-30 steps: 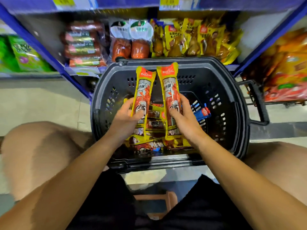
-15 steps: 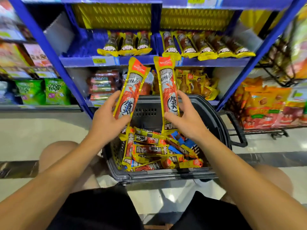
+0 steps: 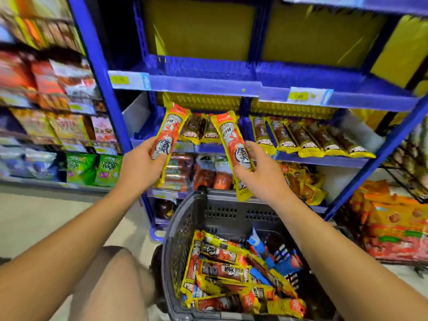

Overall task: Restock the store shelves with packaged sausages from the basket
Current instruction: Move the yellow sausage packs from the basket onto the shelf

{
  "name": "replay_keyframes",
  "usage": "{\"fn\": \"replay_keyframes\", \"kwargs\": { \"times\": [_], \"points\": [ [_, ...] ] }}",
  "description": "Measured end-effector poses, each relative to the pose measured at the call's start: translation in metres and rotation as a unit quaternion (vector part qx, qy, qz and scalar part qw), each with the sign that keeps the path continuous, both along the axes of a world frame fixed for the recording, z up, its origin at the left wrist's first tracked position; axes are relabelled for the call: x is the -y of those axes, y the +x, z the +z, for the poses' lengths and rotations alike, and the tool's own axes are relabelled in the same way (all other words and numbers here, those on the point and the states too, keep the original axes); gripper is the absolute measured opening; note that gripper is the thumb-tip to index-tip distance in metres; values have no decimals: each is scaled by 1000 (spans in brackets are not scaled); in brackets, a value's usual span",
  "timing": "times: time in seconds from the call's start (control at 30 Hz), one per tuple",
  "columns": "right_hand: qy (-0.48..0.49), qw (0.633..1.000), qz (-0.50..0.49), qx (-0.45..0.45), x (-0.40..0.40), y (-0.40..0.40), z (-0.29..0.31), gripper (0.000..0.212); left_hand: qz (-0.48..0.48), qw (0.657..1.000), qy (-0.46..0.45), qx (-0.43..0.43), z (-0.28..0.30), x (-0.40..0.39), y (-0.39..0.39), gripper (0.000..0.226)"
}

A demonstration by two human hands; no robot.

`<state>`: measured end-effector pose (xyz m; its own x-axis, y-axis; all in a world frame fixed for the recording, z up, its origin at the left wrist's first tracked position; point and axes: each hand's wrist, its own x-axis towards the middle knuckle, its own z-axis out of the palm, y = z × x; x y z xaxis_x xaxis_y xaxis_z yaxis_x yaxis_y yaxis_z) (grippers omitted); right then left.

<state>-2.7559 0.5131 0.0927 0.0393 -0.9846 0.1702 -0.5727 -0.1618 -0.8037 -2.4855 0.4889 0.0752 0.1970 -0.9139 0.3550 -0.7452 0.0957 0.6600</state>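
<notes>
Setting: store aisle, blue metal racking ahead, pale floor below; the side shelves are blurred.
Basket: a dark plastic basket (image 3: 183, 230) stands on the floor below the hands, and many yellow-edged sausage packs (image 3: 222, 269) lie heaped in it.
Left hand: the left hand (image 3: 139, 165) holds one packaged sausage (image 3: 168, 135) by its lower half, thumb across the front, top end tilted up and slightly right.
Right hand: the right hand (image 3: 261, 174) holds a second packaged sausage (image 3: 234, 147) the same way, top end leaning up and left.
Hands together or apart: apart, each clamped on its own pack, both raised in front of the middle shelf.
Target shelf: the middle shelf (image 3: 324, 158) carries a row of like packs (image 3: 308, 140) lying side by side, long axes running front to back, yellow ends toward the aisle.
Key relation: the shelf lies just beyond and slightly above both held packs, whose long axes stand nearly upright. A gap at the shelf's left end (image 3: 143, 135) sits nearest the left hand.
Judgement: each pack likely needs tipping forward to lie along the row.
</notes>
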Motion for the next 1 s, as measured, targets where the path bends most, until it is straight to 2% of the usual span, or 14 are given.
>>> {"fn": "replay_keyframes", "kwargs": {
  "times": [0.17,0.33,0.47,0.57,0.83,1.0],
  "points": [
    [-33,996,-14,-79,37,16,4,62,50,997,50,27,11,55,16,33],
    [-45,990,-40,-127,61,32,0,63,56,992,109,29,11,102,17,23],
    [-40,991,-39,-118,67,38,-3,65,76,986,145,12,9,121,18,39],
    [-44,992,-40,-109,68,39,-6,62,49,986,160,13,8,117,25,47],
    [-40,997,-42,-55,70,53,-12,56,-56,992,110,6,-3,92,49,54],
    [-41,997,-40,-58,70,51,-16,61,-71,987,103,104,-14,98,55,47]
  ]
}}
